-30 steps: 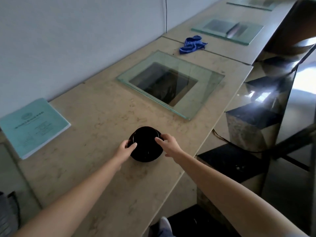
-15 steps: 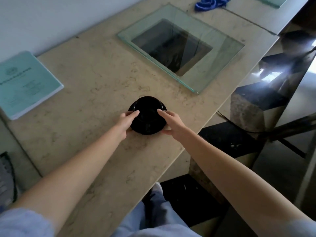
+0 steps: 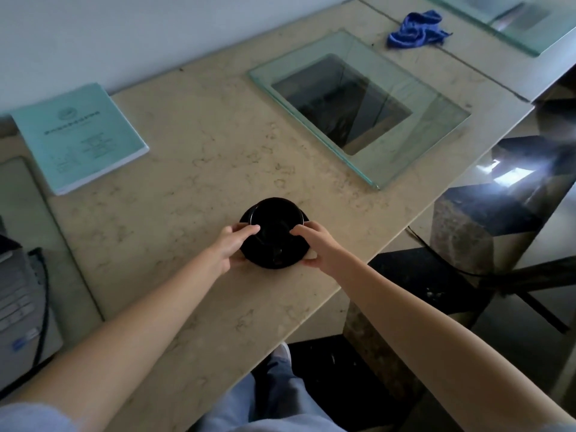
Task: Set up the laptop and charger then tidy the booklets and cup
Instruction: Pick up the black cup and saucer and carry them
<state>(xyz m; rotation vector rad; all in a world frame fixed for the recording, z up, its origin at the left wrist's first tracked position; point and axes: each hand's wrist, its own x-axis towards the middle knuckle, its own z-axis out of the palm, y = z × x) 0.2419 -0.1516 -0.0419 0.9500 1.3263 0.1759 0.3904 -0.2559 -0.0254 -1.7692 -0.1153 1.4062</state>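
Head view: we see a black cup (image 3: 276, 222) on a black saucer (image 3: 288, 260), on the stone table (image 3: 187, 188), close to its near edge. Our left hand (image 3: 232, 246) holds the cup's left side and our right hand (image 3: 314, 244) holds its right side. Each hand's fingers are close together and bent round the cup, with the thumbs at the saucer's edge. Far left of the cup lies a green booklet (image 3: 81, 135). Behind the cup, to its right, is a glass plate (image 3: 433, 120). Further behind the cup is a crumpled blue cloth (image 3: 416, 28). Left of the cup, nearer us, is a grey laptop (image 3: 18, 300) with a black cable (image 3: 46, 294) on it.
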